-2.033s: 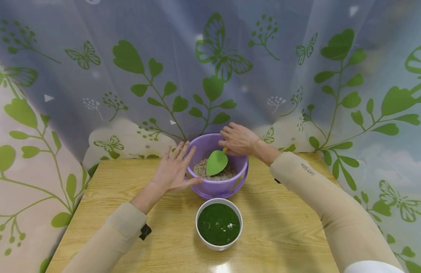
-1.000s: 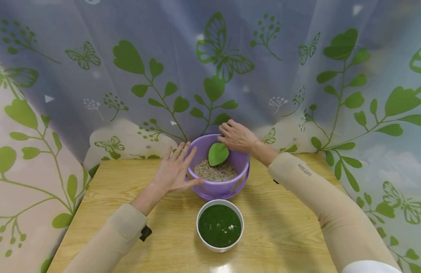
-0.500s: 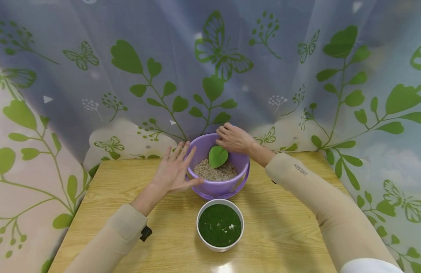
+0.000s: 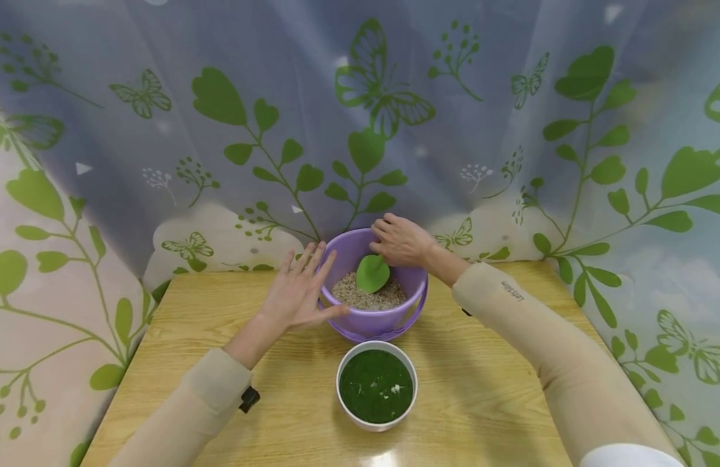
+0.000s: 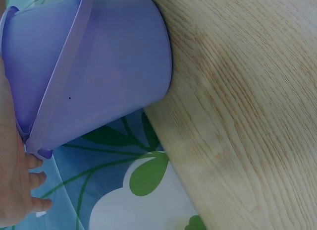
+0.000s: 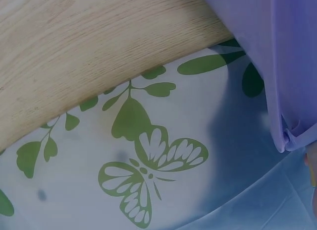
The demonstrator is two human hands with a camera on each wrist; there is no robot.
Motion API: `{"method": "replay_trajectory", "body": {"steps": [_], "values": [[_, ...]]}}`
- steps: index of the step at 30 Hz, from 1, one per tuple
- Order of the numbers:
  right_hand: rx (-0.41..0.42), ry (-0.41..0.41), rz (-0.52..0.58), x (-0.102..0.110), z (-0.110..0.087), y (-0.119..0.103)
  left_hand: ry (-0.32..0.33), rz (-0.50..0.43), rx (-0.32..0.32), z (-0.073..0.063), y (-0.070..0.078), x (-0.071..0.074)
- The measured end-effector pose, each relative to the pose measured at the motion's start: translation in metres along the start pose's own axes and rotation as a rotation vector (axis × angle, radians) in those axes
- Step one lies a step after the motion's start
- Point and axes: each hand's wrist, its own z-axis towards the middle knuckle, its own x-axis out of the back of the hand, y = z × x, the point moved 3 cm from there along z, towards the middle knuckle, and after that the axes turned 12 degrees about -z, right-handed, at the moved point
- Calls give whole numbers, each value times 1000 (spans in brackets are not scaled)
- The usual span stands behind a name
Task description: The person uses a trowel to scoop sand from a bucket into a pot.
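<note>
A purple bucket (image 4: 372, 318) with a layer of coarse tan grit (image 4: 362, 295) inside stands at the back of the table. My left hand (image 4: 296, 295) rests against its left rim, fingers spread and straight. From the right, my right hand (image 4: 401, 240) grips a toy shovel by its handle, which the fingers mostly hide. The shovel's green, leaf-shaped blade (image 4: 373, 274) hangs inside the bucket, just over or touching the grit; I cannot tell which. In the left wrist view the bucket's side (image 5: 114, 51) and handle show beside the fingers.
In front of the bucket is a white bowl (image 4: 342, 405) of dark green liquid with pale bits floating in it. A wood-grain table (image 4: 471, 389) lies beneath. Right behind it hangs a patterned curtain (image 4: 290, 78) with green leaves and butterflies.
The shovel blade rose from the grit and turned back, away from me, then dipped again toward the grit. My right hand shifted slightly; the left hand, bucket and bowl stayed in place.
</note>
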Motion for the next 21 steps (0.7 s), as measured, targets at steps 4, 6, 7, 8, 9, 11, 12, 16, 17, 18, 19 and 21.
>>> {"method": "replay_trajectory", "body": {"steps": [4, 6, 7, 8, 9, 11, 12, 16, 17, 18, 19, 21], "values": [[26, 22, 16, 0, 0, -1, 2, 8, 2, 0, 0, 0], [35, 31, 18, -1, -1, -1, 1, 8, 2, 1, 0, 0], [38, 27, 18, -1, -1, -1, 1, 6, 2, 1, 0, -1], [39, 26, 16, -1, -1, -1, 1, 5, 1, 1, 0, -1], [40, 23, 13, -1, -1, -1, 1, 3, 1, 1, 0, -1], [46, 19, 13, -1, -1, -1, 1, 2, 1, 1, 0, -1], [49, 17, 14, -1, -1, -2, 2, 2, 1, 1, 0, -1], [51, 22, 21, 0, -1, -2, 5, 7, -2, 1, -1, -1], [49, 21, 23, 0, -1, -2, 7, 7, -3, 0, -1, -1], [47, 21, 24, 0, -1, -2, 7, 7, -3, 0, -1, -1], [46, 20, 27, 1, -1, -2, 8, 8, -4, 0, -1, -1], [47, 13, 28, 1, -1, -2, 7, 6, -4, 0, -1, -1]]}}
